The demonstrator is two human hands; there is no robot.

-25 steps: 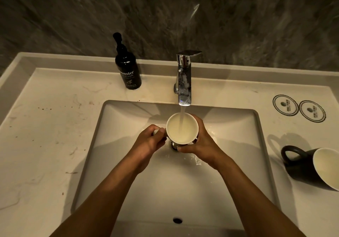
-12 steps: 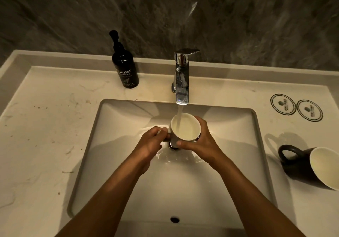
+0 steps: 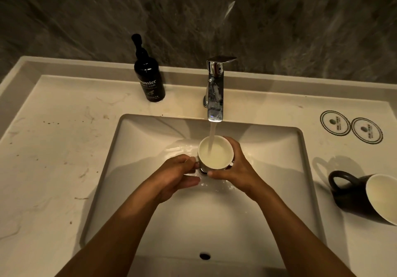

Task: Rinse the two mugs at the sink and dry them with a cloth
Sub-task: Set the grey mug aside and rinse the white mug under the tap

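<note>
A mug with a pale inside sits upright under the running chrome tap, water pouring into it over the sink basin. My left hand grips it at the left side by the handle. My right hand wraps round its right wall. A second mug, black outside and pale inside, lies on its side on the counter at the right, handle up, mouth facing right. No cloth is in view.
A black hand-wash pump bottle stands behind the basin at the left. Two round printed coasters lie on the counter at the back right. A dark stone wall rises behind.
The mug has shifted slightly within my hands under the stream and holds more water; both hands keep their grip. The view has drifted a little.
</note>
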